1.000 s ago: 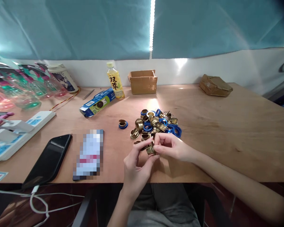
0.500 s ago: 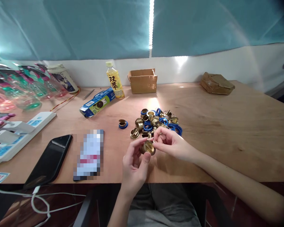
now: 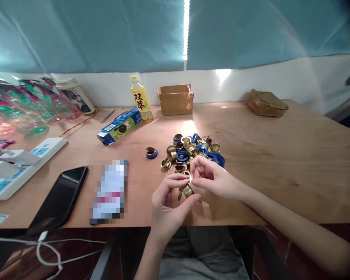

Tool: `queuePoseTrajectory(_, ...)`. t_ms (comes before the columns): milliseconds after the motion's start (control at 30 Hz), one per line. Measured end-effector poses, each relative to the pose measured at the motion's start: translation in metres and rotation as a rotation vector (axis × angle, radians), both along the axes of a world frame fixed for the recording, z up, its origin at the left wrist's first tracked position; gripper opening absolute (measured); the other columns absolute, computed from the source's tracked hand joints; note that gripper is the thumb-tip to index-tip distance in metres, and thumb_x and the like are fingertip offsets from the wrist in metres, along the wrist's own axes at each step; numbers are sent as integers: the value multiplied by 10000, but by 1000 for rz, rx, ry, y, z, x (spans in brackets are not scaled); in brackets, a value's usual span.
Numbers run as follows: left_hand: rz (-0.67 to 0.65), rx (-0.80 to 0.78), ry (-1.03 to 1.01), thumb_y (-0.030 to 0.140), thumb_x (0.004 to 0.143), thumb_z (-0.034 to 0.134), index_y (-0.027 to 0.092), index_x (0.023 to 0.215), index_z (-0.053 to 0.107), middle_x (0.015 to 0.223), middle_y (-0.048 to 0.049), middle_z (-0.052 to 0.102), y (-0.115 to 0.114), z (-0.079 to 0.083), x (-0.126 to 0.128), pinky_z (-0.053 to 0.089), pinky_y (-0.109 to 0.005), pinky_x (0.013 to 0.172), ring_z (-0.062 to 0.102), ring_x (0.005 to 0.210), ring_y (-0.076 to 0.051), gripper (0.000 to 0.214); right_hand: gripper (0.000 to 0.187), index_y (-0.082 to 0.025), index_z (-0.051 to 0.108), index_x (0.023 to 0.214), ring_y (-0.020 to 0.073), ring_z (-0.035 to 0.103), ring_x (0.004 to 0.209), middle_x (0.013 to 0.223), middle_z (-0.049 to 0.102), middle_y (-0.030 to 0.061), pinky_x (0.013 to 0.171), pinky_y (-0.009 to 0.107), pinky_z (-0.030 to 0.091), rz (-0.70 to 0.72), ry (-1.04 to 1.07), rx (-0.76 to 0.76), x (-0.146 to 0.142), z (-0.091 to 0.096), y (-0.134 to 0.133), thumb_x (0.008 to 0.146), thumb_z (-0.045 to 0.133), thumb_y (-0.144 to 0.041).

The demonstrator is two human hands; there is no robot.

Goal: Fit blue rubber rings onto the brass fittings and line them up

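Note:
My left hand curls its thumb and fingers around a round brass fitting with a flat flap sticking out. A thin pale ring stands just above the fitting, between the fingertips of both hands. My right hand pinches the edge of that ring, as far as its bent fingers show. Right behind the hands lies a pile of brass fittings mixed with blue rings. One fitting on a blue ring sits apart, left of the pile.
On the left are two phones, a power strip and clear spray bottles. Farther back stand a yellow drink bottle, a blue box, an open carton and a brown package.
The brass fitting has turned and dropped slightly within my left hand, its flap now sideways. My left thumb has stretched to the right. The pale ring shows more clearly between the hands.

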State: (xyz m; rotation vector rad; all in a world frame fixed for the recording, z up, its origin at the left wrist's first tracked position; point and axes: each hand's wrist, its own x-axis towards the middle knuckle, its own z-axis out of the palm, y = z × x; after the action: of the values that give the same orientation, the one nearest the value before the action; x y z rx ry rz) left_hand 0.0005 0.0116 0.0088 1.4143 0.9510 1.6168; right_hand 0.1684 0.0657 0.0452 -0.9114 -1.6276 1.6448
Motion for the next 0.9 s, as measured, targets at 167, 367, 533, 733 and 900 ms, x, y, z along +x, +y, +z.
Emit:
queuePoseTrajectory(167,110,-75,-40,157,759,795,182,884,709,1007,-65,691,2,-2,-1,601,-306,861,700,979,-195,153,189,-208,488,883,77,366,521,619,463,-83,503,233,277,-84,11,37,1,-2,4,850,664,-270)
queuePoseTrajectory(367,204,-211,-109,179,742,816,199,1032,689,1039,-52,749,2,2,4,628,-293,843,734,979,-200,317,147,-201,500,847,70,358,503,589,446,-91,495,236,257,-105,-10,31,-2,-3,5,869,634,-257)
queuePoseTrajectory(533,304,-179,51,212,751,818,229,1054,681,1051,-31,760,-4,4,0,630,-257,809,746,939,-176,333,136,-198,507,825,66,375,480,579,448,-90,483,235,268,-103,-31,35,-2,-1,4,871,622,-251)
queuePoseTrajectory(733,357,-182,345,326,742,825,244,1110,686,974,-31,775,-4,18,-27,609,-242,686,747,861,-187,402,109,-198,525,824,71,381,486,580,434,-84,488,232,286,-151,-92,61,3,-2,4,883,602,-249)
queuePoseTrajectory(900,380,-345,269,464,814,728,191,942,709,874,-47,772,5,29,-37,571,-246,628,717,726,-169,302,111,-197,527,783,80,383,502,571,418,-80,495,228,294,-201,-185,148,1,-7,7,877,571,-232)
